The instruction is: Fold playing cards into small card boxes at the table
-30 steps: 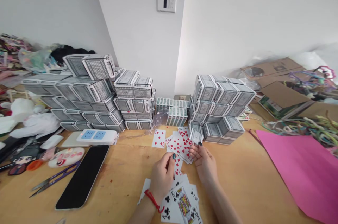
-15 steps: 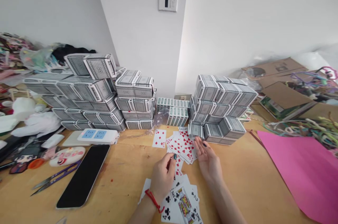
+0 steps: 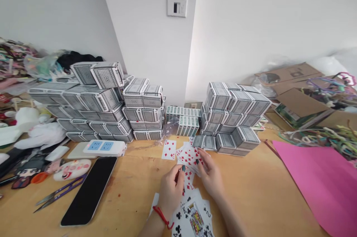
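A person's left hand (image 3: 171, 188) is curled, its contents hidden, while the right hand (image 3: 210, 177), half open and apparently empty, is over face-up red playing cards (image 3: 188, 156) on a wooden surface (image 3: 134, 185).

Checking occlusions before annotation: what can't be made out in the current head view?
All in the head view:
Left hand: its curled fingers hide whether it holds a card.
Red cards: partly covered by the right hand.
King: cut off by the bottom edge.
Pink sheet: cut off by the right edge.
Wall plate: markings too small.
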`<state>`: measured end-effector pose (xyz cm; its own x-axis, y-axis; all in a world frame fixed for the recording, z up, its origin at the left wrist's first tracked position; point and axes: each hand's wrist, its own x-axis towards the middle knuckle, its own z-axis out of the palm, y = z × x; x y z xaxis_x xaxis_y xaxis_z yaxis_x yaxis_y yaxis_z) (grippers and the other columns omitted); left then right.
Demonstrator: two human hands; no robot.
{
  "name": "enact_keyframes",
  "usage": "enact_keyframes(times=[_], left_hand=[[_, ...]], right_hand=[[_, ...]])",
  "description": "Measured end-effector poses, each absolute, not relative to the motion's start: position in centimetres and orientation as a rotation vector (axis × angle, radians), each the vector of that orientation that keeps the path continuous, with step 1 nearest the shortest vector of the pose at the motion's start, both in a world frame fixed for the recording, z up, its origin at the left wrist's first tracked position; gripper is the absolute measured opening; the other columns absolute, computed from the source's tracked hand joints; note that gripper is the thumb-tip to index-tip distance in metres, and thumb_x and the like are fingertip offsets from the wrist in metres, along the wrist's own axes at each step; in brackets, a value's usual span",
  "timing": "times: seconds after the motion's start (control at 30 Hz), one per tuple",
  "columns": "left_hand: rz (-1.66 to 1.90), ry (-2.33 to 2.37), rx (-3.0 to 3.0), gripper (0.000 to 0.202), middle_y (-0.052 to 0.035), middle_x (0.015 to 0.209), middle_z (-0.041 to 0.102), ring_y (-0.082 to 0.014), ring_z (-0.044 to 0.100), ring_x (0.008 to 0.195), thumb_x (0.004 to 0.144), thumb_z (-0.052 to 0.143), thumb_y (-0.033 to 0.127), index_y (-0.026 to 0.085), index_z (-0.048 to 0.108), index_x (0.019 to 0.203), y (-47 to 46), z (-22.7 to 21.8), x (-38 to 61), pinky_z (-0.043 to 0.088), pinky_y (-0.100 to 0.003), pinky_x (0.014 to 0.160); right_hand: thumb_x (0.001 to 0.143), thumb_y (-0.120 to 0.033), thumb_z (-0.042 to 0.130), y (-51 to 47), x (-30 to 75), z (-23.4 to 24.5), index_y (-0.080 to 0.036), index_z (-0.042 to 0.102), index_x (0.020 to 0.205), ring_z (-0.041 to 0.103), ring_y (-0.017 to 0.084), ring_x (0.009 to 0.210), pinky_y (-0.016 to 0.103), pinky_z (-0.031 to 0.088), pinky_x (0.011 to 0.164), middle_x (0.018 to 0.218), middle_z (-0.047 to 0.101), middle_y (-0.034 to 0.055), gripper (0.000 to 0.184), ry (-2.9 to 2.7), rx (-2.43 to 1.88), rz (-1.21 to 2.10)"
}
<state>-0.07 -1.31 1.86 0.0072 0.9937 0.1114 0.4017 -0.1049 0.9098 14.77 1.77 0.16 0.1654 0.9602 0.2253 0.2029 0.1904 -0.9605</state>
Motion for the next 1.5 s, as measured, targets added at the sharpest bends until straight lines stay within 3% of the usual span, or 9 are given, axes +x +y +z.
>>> enact_keyframes(times=[0.13,0.37,0.73,0.9,0.97,1.17,1.33,1.43,1.5], left_hand=[[1.116,1.497,1.531,0.026,0.0057,0.043,0.042,-0.01,0.043,0.04,0.083,0.038,0.035,0.017,0.055,0.074,-1.2,2.1,-0.4,0.035,-0.019,0.043],[1.231,1.563,1.281,0.029,0.0052,0.041,0.043,-0.0111,0.042,0.038,0.078,0.044,0.041,0.017,0.059,0.078,-1.2,2.9,-0.9,0.037,-0.019,0.041],[1.299,1.43,0.896,0.038,0.0075,0.037,0.036,-0.0098,0.038,0.036,0.069,0.055,0.049,0.013,0.062,0.08,0.0,2.4,-0.3,0.038,-0.019,0.037],[1.251,1.389,0.989,0.039,0.0072,0.039,0.038,-0.01,0.04,0.037,0.071,0.051,0.05,0.013,0.06,0.083,-0.2,2.0,0.3,0.038,-0.02,0.039],[1.21,1.411,1.083,0.038,0.0069,0.039,0.039,-0.01,0.04,0.038,0.072,0.051,0.05,0.014,0.06,0.079,-0.4,1.9,0.4,0.036,-0.019,0.039],[1.204,1.474,1.25,0.034,0.0068,0.04,0.038,-0.0102,0.039,0.038,0.076,0.045,0.048,0.016,0.057,0.074,-0.9,1.7,0.5,0.035,-0.019,0.04],[1.215,1.481,1.357,0.032,0.0071,0.04,0.037,-0.0099,0.038,0.038,0.076,0.044,0.046,0.017,0.056,0.072,-0.7,1.9,1.0,0.033,-0.02,0.041],[1.186,1.476,1.343,0.034,0.0076,0.039,0.034,-0.0098,0.035,0.036,0.078,0.041,0.046,0.017,0.056,0.072,-0.7,2.2,1.3,0.032,-0.02,0.04],[1.2,1.441,1.312,0.034,0.0073,0.042,0.038,-0.0107,0.039,0.039,0.079,0.039,0.046,0.017,0.057,0.084,-0.8,2.5,1.4,0.035,-0.021,0.043]], right_hand=[[0.073,-0.032,0.056,1.5,15.0,-0.2,-0.02,0.063,0.095,0.05,0.025,0.097,0.044,0.038,0.087,0.098,0.062,0.0083,0.026,-1.483,-1.482,0.393],[0.069,-0.05,0.057,0.4,13.8,-0.9,-0.019,0.045,0.116,0.04,0.033,0.109,0.05,0.032,0.084,0.118,0.053,0.0125,0.058,-1.684,-1.856,0.07],[0.075,-0.041,0.056,0.6,14.0,-0.8,-0.019,0.054,0.106,0.053,0.026,0.095,0.037,0.04,0.078,0.099,0.063,0.0091,0.038,-1.76,-1.799,0.052],[0.084,-0.031,0.047,0.5,14.5,-0.3,-0.017,0.061,0.093,0.06,0.02,0.081,0.029,0.042,0.071,0.089,0.067,0.0076,0.022,-1.84,-1.668,-0.064],[0.088,-0.024,0.037,0.4,14.6,-0.3,-0.016,0.061,0.09,0.062,0.016,0.071,0.025,0.043,0.063,0.082,0.068,0.0069,0.025,-1.793,-1.64,-0.087],[0.086,-0.032,0.036,0.1,14.6,-0.8,-0.015,0.058,0.096,0.063,0.016,0.065,0.023,0.044,0.057,0.076,0.067,0.0066,0.029,-1.312,-1.649,0.126],[0.074,-0.047,0.05,0.5,15.4,-0.6,-0.016,0.056,0.069,0.061,0.019,0.062,0.024,0.045,0.055,0.066,0.066,0.0057,0.032,-0.859,-1.606,0.527],[0.063,-0.051,0.06,1.0,15.8,-0.4,-0.015,0.057,0.082,0.062,0.021,0.071,0.026,0.047,0.061,0.075,0.067,0.0061,0.041,-0.663,-1.487,0.696],[0.06,-0.05,0.063,1.3,15.8,-0.5,-0.015,0.055,0.091,0.062,0.021,0.077,0.027,0.048,0.064,0.083,0.066,0.0063,0.048,-0.614,-1.457,0.743]])
